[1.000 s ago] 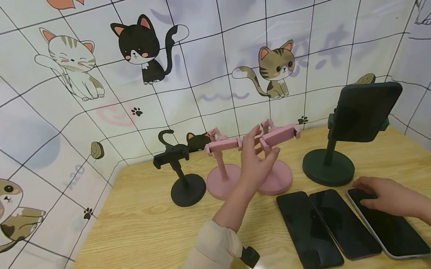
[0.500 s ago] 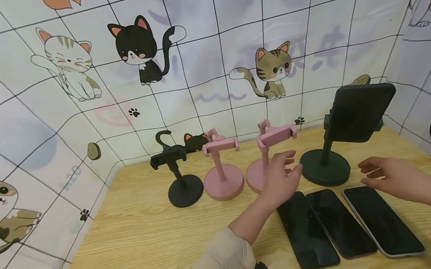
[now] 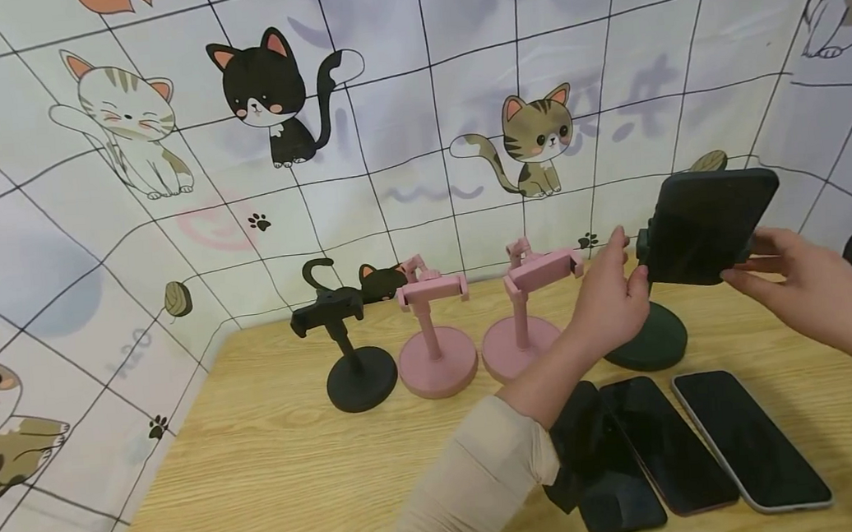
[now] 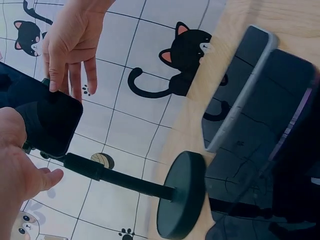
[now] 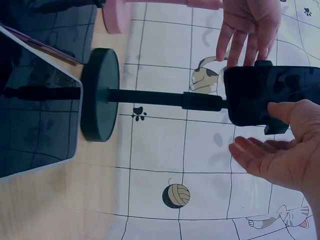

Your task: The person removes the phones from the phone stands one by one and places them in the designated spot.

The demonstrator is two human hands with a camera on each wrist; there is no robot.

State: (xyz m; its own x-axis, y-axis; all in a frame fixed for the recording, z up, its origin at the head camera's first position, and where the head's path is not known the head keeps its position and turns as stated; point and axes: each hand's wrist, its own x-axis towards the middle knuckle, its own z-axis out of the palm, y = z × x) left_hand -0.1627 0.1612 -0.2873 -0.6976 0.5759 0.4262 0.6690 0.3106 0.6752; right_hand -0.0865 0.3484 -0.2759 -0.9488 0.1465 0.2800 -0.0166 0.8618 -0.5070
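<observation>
A dark phone (image 3: 712, 225) sits clamped and tilted in a dark green phone stand (image 3: 654, 341) at the right back of the table. My left hand (image 3: 610, 298) is at the phone's left side, fingers extended and thumb apart. On the other side is my right hand (image 3: 806, 285), its thumb at the phone's lower right corner. In the right wrist view the right thumb (image 5: 280, 112) overlaps the phone's face while the other fingers stay apart from it, loosely bent. Whether either hand presses on the clamp is hard to tell. The clamp is mostly hidden behind the phone.
Two pink phone stands (image 3: 436, 360) and a black stand (image 3: 360, 378) line the back left, without phones. Nearer the front lie a white-edged phone (image 3: 753, 441), a middle phone (image 3: 669, 447) and a left phone (image 3: 612, 484) partly covered by my sleeve. A cat-print sheet hangs behind.
My left hand has moved right from the right-hand pink stand to the green one. My right hand has lifted from the white-edged phone to the right side of the phone in the green stand.
</observation>
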